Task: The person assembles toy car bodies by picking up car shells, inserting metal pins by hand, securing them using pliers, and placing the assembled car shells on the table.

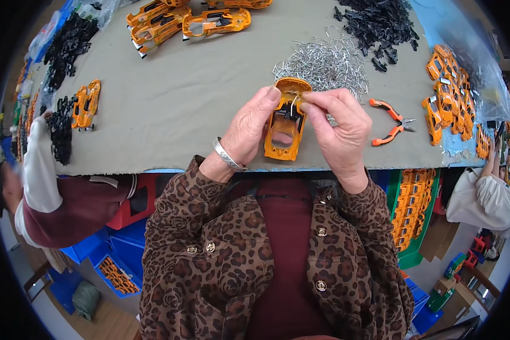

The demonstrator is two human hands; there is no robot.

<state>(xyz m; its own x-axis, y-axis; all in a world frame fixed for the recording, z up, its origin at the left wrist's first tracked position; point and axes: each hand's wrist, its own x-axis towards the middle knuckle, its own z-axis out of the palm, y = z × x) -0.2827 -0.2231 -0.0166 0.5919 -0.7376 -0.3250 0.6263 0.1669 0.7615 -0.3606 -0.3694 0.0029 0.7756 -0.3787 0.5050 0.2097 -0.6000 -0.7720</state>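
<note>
Right now, the orange plastic toy-car body shell is lying between the two hands, its hollow underside facing up and its long axis running nearly straight away from the person, just above the near edge of the table. The bare left hand is curling around the shell's left side, its thumb pressing near the far end while the other fingers are mostly hiding beneath and behind it, so the grip is partly closed on the body. From the other side, the bare right hand is bringing thumb and forefinger together in a pinch at the shell's right rim, holding the bent end of a thin silvery metal pin, which is slanting over the black plastic insert inside the shell. A loose heap of silvery bent metal pins is spreading over the grey-green cloth just beyond the shell and the right hand. Orange-handled pliers are lying spread to the right of that hand, and a heap of small black plastic parts is sitting farther off, beyond the pins.
</note>
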